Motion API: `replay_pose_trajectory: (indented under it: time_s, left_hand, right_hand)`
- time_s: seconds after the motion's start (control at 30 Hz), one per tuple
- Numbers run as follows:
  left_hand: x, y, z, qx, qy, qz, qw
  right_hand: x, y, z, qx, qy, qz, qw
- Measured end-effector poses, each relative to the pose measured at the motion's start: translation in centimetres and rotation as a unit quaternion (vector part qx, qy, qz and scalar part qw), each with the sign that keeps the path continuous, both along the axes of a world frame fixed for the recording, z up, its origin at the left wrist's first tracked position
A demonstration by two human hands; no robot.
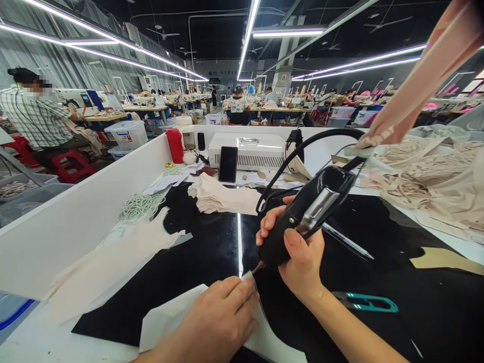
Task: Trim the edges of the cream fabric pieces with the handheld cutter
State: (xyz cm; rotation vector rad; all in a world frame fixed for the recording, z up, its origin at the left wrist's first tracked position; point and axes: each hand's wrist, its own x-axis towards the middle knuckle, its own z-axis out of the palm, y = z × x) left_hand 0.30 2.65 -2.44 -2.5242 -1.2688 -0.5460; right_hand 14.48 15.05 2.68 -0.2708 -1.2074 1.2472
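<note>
My right hand (298,252) grips a black corded hand tool (306,214) with a metal trigger plate, its thin tip angled down to the left. The tip touches the corner of a pale fabric piece (166,317) lying on the black work mat (196,262). My left hand (215,322) rests flat on that fabric, fingers pressed close to the tool tip. The tool's black cable (302,148) loops up and back across the table.
A stack of beige fabric pieces (223,197) lies ahead, a phone (228,164) leans on a white box (247,150). Teal thread snips (365,302) lie at right, beige fabric heaps (427,181) beyond. White divider wall (75,222) at left; a person sits further left.
</note>
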Motion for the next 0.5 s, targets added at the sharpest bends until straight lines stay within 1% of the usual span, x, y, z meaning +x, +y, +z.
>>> replay_pose_trajectory:
  time_s: [0.13, 0.33, 0.5]
  left_hand:
    - [0.06, -0.13, -0.12, 0.01, 0.01, 0.012, 1.0]
    - [0.23, -0.15, 0.04, 0.012, 0.009, 0.014, 1.0]
    - [0.16, -0.17, 0.1, 0.017, 0.012, 0.012, 1.0]
  right_hand:
    - [0.01, -0.1, 0.04, 0.0, -0.001, 0.001, 1.0]
    - [0.12, 0.05, 0.01, 0.009, -0.008, -0.017, 1.0]
    - [0.06, 0.19, 0.4, -0.005, -0.004, -0.028, 1.0]
